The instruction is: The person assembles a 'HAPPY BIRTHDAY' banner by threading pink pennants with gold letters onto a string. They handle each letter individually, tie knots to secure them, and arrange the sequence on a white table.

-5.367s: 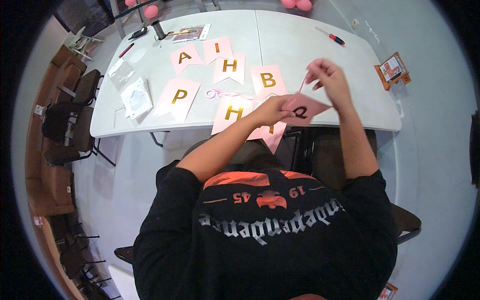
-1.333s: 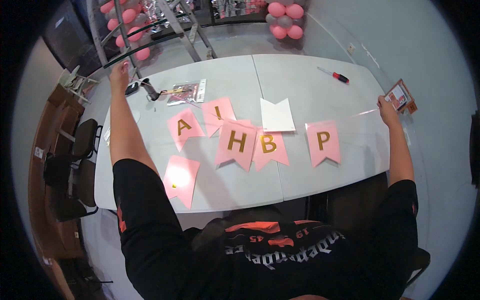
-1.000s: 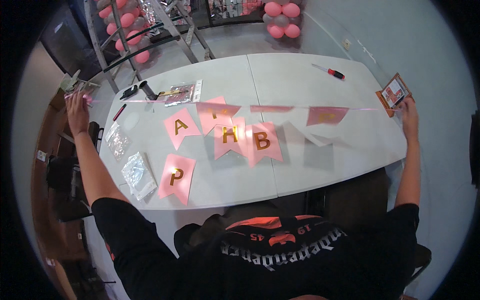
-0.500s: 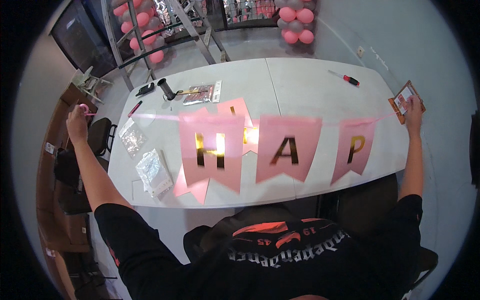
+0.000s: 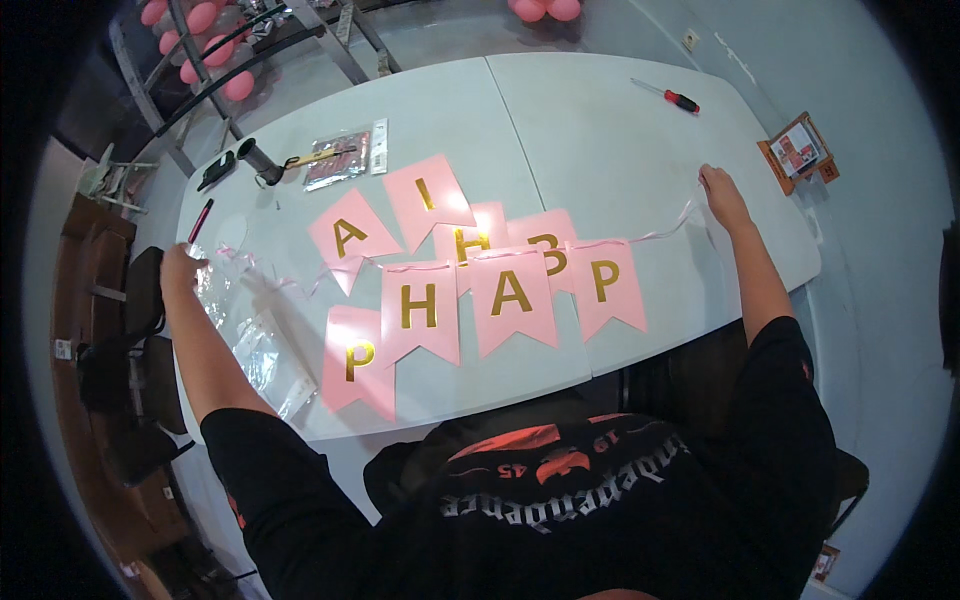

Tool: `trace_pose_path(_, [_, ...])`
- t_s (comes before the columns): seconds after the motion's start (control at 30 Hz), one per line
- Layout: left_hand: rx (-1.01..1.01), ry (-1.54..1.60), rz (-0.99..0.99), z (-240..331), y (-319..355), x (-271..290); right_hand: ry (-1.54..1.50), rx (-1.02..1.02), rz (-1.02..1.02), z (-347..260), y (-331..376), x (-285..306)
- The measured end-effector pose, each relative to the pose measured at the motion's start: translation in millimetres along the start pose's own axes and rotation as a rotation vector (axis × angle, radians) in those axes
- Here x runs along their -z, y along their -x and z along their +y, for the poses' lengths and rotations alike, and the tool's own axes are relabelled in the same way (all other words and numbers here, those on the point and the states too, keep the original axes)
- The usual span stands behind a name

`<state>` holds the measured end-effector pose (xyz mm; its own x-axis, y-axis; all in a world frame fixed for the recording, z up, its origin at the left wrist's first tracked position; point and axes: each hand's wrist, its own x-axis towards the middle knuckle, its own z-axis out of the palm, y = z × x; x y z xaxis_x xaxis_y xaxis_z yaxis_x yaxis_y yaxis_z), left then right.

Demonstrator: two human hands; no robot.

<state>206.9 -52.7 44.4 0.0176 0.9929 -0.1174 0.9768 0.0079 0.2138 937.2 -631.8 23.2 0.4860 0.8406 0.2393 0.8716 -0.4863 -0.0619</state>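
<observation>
A string of pink pennants (image 5: 511, 318) with gold letters lies on the white table, threaded on a thin pink ribbon (image 5: 660, 233). My right hand (image 5: 727, 200) pinches the ribbon's right end near the table's right side. At the left table edge, my left hand (image 5: 182, 268) is curled, beside a loose, twisted part of the ribbon; what is inside its fingers is hidden. Loose pink pennants, one (image 5: 352, 238) of them tilted, lie behind the strung row. Another loose pennant (image 5: 358, 375) is partly under the row's left end.
Clear plastic packets (image 5: 268, 362) lie by my left forearm. Farther back are a pen (image 5: 201, 221), a dark cylinder (image 5: 260, 163), a flat package (image 5: 338, 160) and a screwdriver (image 5: 666, 95). A small wooden-framed stand (image 5: 797, 152) is at the right edge; a ladder (image 5: 330, 42) stands beyond.
The strung pennants came down from the air onto the table. Both hands lowered and moved inward, and the ribbon went slack. The pink ribbon roll no longer shows at my left hand.
</observation>
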Motion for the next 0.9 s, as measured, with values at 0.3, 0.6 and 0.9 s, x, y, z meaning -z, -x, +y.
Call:
trace_pose_path(0.3, [-1.243,0.607,-0.533,358.5,330.7,-201.4,-0.616,-0.193,0.355,-51.3,-1.0,72.2])
trace_pose_path(0.6, [-1.161,0.357,-0.189,433.3,468.4,-266.1,-1.119,-0.191,0.283,-27.0,56.6,117.9])
trace_pose_path(0.9, [-1.309,0.426,-0.117,403.6,461.4,-266.6,-1.505,-0.498,0.232,144.5,75.3,80.4])
